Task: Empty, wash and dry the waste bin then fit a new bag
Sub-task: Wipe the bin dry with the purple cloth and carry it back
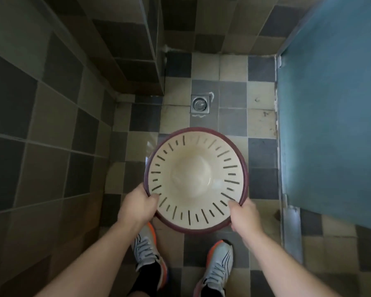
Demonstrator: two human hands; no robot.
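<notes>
We clamp both hands, left [138, 205] and right [243, 215], on the bin's [196, 181] near rim, keeping it upright above the drain [199, 103] ahead.

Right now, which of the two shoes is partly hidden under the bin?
The left shoe: its orange-trimmed toe runs under the bin near the left hand. The right shoe lies wholly clear of the rim, its toe in full view.

Both hands grip the near rim of a cream, slotted waste bin [196, 181]: left hand [138, 205], right hand [245, 215]. It hangs mouth-up over the tiled floor [261, 123], apparently wet inside, near a drain [199, 103].
</notes>
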